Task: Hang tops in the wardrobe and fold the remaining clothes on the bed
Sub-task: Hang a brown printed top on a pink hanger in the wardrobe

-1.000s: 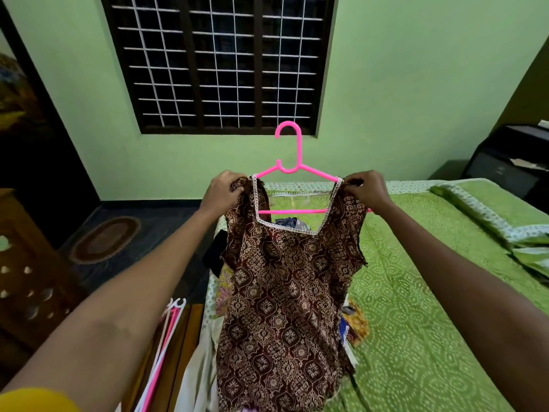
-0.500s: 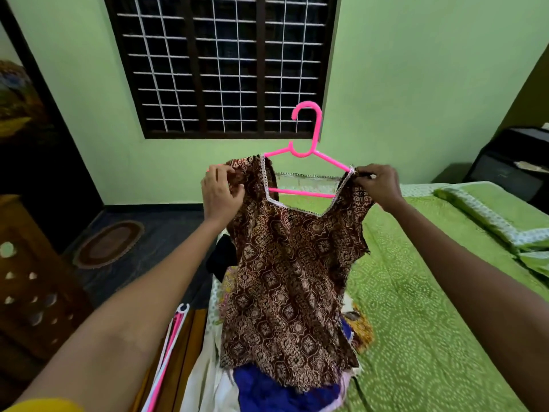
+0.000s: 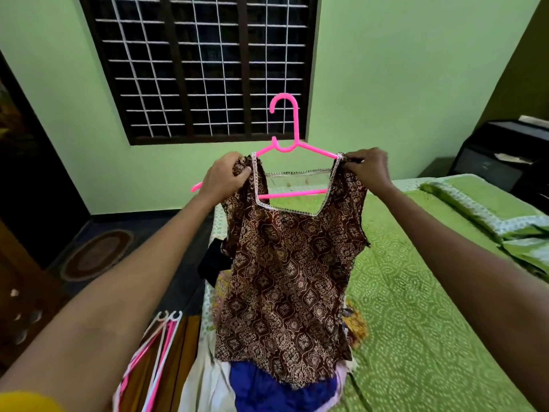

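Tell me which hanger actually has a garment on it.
The pink hanger held up before the window, inside the brown patterned top. The spare hangers at lower left lie bare beside the bed.

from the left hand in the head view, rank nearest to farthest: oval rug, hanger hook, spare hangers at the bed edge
1. Hanger hook: just up and right of the left hand.
2. Oval rug: on the floor, lower left.
3. Spare hangers: far below, by the bed edge.

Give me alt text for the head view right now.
Both hands hold a brown patterned top up on a pink hanger, the left hand and right hand each pinching a shoulder. Below lie a green-covered bed, a clothes pile and spare hangers.
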The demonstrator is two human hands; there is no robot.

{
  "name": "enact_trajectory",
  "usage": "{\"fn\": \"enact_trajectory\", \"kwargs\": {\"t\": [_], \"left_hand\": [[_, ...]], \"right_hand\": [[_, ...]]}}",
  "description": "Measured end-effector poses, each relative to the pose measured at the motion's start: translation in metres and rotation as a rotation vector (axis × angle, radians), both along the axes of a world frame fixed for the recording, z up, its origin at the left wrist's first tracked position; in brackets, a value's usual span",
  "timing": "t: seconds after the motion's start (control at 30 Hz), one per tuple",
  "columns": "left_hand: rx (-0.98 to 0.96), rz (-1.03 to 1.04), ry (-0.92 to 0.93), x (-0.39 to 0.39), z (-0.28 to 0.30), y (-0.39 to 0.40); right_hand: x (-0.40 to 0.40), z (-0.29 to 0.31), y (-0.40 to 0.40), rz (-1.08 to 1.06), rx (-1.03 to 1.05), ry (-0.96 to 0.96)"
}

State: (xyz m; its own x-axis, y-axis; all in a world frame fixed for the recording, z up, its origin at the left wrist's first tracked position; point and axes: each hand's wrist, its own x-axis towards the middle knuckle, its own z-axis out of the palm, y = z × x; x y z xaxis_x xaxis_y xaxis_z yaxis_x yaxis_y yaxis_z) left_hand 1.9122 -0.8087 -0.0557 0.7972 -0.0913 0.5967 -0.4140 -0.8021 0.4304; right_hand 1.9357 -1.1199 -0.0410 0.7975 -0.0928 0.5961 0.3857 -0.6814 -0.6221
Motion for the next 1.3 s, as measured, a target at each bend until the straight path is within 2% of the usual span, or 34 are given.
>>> {"fn": "enact_trajectory", "kwargs": {"t": [0.17, 0.23, 0.3, 0.4, 0.47, 0.63, 0.73, 0.77, 0.83, 0.87, 0.93, 1.0, 1.07, 1.13, 1.3], "left_hand": [[-0.092, 0.020, 0.002, 0.005, 0.006, -0.005], [-0.128, 0.031, -0.005, 0.006, 0.004, -0.002], [-0.177, 0.037, -0.001, 0.006, 0.003, 0.000], [-0.231, 0.035, 0.011, 0.004, 0.004, 0.000], [-0.227, 0.033, 0.001, 0.003, 0.007, 0.003], [-0.186, 0.023, -0.063, 0.002, 0.009, 0.024], [-0.202, 0.019, -0.085, -0.001, 0.006, 0.023], [-0.219, 0.020, -0.094, -0.002, 0.005, 0.021], [-0.232, 0.025, -0.119, -0.002, 0.001, 0.020], [-0.223, 0.028, -0.129, -0.002, 0.000, 0.020], [-0.190, 0.029, -0.134, -0.002, -0.002, 0.018], [-0.172, 0.021, -0.132, -0.002, -0.002, 0.014], [-0.177, 0.009, -0.128, -0.003, -0.002, 0.009], [-0.185, 0.005, -0.129, -0.002, -0.003, 0.006], [-0.216, -0.013, -0.126, -0.001, -0.004, 0.006]], "right_hand": [[-0.006, -0.011, -0.003, -0.073, -0.060, -0.119], [-0.012, -0.032, -0.006, -0.126, 0.062, -0.080], [-0.018, -0.061, -0.009, -0.133, 0.202, 0.102], [-0.018, -0.100, -0.014, 0.017, 0.404, 0.489], [-0.015, -0.114, -0.019, 0.062, 0.394, 0.655], [0.004, -0.129, -0.057, -0.234, 0.365, 0.489], [0.010, -0.121, -0.067, -0.156, 0.324, 0.546], [0.006, -0.109, -0.063, -0.096, 0.408, 0.474], [-0.005, -0.077, -0.050, -0.027, 0.608, 0.210], [-0.009, -0.062, -0.045, -0.019, 0.623, 0.080], [-0.013, -0.036, -0.034, 0.044, 0.445, -0.055], [-0.015, -0.021, -0.020, 0.122, 0.136, -0.027], [-0.011, -0.021, -0.009, 0.139, -0.091, 0.042], [-0.009, -0.026, -0.001, 0.099, -0.124, 0.074], [-0.005, -0.023, 0.008, -0.040, -0.012, 0.024]]}}
